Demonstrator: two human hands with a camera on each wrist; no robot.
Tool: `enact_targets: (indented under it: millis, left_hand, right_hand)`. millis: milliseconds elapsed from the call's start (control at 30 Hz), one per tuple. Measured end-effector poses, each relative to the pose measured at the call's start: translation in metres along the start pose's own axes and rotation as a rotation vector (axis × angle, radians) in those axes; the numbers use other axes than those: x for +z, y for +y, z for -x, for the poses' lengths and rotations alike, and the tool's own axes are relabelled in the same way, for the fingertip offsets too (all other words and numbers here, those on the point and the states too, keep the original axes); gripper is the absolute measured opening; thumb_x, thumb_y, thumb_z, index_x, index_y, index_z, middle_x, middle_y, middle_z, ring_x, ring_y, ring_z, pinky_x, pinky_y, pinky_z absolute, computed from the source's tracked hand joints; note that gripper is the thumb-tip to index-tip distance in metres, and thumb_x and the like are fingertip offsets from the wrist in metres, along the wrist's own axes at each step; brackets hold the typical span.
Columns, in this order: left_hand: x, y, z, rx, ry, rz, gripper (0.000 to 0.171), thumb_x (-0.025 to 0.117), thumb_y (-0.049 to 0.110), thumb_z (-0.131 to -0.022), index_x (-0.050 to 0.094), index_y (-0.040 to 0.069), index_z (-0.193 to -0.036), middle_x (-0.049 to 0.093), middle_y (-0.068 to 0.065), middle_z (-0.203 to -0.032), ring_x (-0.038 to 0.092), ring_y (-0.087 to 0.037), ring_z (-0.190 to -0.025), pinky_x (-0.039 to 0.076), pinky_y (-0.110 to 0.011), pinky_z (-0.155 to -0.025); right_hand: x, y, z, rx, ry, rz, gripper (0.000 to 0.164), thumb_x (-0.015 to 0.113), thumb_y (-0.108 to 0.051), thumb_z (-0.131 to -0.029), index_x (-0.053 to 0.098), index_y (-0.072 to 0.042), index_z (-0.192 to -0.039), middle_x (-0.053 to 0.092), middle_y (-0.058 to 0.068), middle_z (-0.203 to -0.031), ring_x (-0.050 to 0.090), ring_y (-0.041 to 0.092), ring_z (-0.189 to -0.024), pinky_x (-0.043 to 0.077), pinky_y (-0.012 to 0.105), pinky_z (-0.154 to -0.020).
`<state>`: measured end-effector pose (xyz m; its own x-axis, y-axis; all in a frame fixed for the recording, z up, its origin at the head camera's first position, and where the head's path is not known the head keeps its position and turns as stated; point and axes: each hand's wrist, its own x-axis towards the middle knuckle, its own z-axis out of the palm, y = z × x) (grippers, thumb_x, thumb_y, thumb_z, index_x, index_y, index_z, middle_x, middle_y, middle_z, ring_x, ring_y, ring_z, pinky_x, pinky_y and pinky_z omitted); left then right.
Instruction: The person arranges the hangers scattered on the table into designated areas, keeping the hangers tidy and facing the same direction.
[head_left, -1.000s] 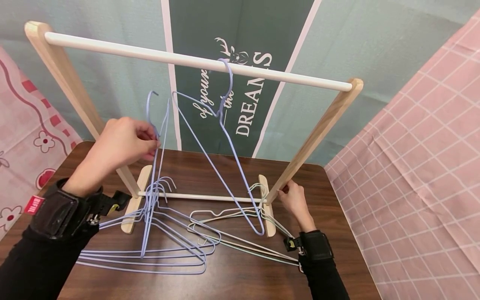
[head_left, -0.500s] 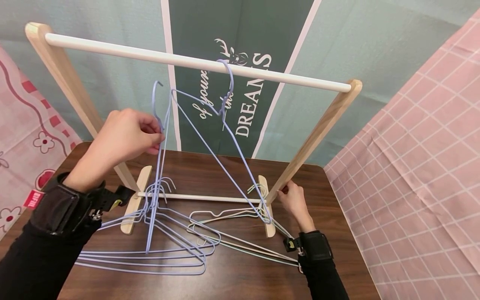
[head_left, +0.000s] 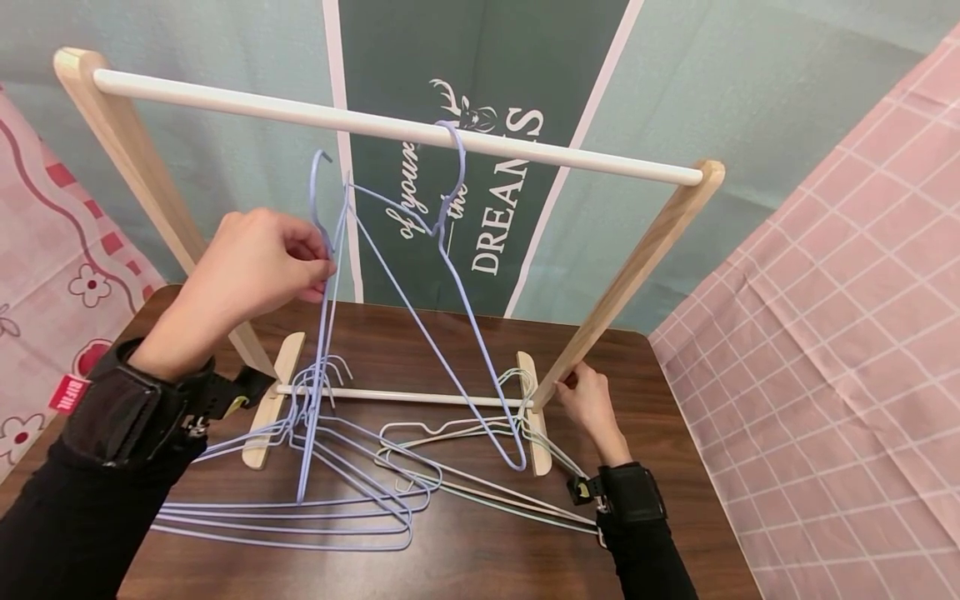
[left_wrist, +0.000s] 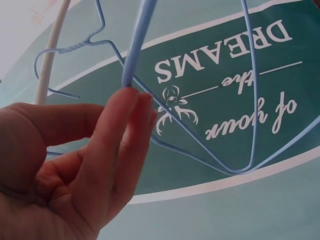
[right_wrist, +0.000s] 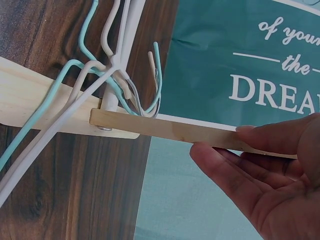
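Note:
Near the rack's top bar (head_left: pixel 300 112), my left hand (head_left: pixel 258 265) pinches a periwinkle-blue clothes hanger (head_left: pixel 312 193) just under its hook. The hook stands upright, lower than the bar and apart from it. Another blue hanger (head_left: pixel 462 162) hangs from the bar right of the middle. In the left wrist view, thumb and fingers meet on the held hanger (left_wrist: pixel 136 47). Low at the right, my right hand (head_left: pixel 588 408) pinches the rack's wooden post (head_left: pixel 630 283). The right wrist view shows thumb and fingertips on either side of that post (right_wrist: pixel 165 131).
Several blue hangers (head_left: pixel 410 529) lie on the dark wooden table (head_left: pixel 480 575), their hooks over the rack's lower rod (head_left: pixel 412 396) at the left. White, beige and mint hangers (right_wrist: pixel 47 96) are gathered at the rod's right end. A printed curtain (head_left: pixel 750 108) stands behind.
My left hand has moved up and to the right with the blue hanger, closer to the hung one. The hung hanger has swung slightly to and fro. My right hand stays on the post.

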<state>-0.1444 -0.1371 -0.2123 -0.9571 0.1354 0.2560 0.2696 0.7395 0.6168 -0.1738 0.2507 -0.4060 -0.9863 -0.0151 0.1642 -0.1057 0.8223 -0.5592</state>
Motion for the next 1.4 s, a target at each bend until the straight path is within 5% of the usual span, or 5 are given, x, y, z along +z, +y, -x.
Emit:
enact_targets:
  millis: [267, 1000, 1400]
  left_hand:
    - [-0.002, 0.008, -0.001, 0.066, 0.067, -0.06, 0.012, 0.064, 0.014, -0.081, 0.069, 0.005, -0.075, 0.067, -0.005, -0.066, 0.062, -0.009, -0.052, 0.038, -0.033, -0.066]
    - [-0.005, 0.035, 0.003, 0.137, 0.088, -0.109, 0.011, 0.061, 0.011, -0.082, 0.067, 0.008, -0.073, 0.067, 0.0, -0.066, 0.062, -0.007, -0.054, 0.038, -0.024, -0.055]
    - [-0.003, 0.04, -0.004, 0.195, 0.096, -0.16, 0.012, 0.061, 0.012, -0.083, 0.067, 0.009, -0.073, 0.066, 0.002, -0.062, 0.061, -0.009, -0.053, 0.033, -0.031, -0.064]
  right_hand:
    - [-0.001, 0.0, 0.0, -0.006, -0.007, -0.002, 0.017, 0.062, 0.002, -0.08, 0.057, 0.011, -0.093, 0.061, 0.019, -0.073, 0.057, 0.025, -0.058, 0.043, 0.033, -0.05]
    - [-0.001, 0.0, 0.002, 0.006, -0.018, -0.006, 0.018, 0.061, 0.0, -0.082, 0.057, 0.01, -0.096, 0.06, 0.019, -0.074, 0.057, 0.024, -0.057, 0.041, 0.03, -0.049]
    - [-0.001, 0.0, 0.001, 0.005, -0.022, -0.002, 0.018, 0.061, -0.001, -0.082, 0.056, 0.011, -0.096, 0.06, 0.019, -0.073, 0.055, 0.022, -0.056, 0.041, 0.031, -0.048]
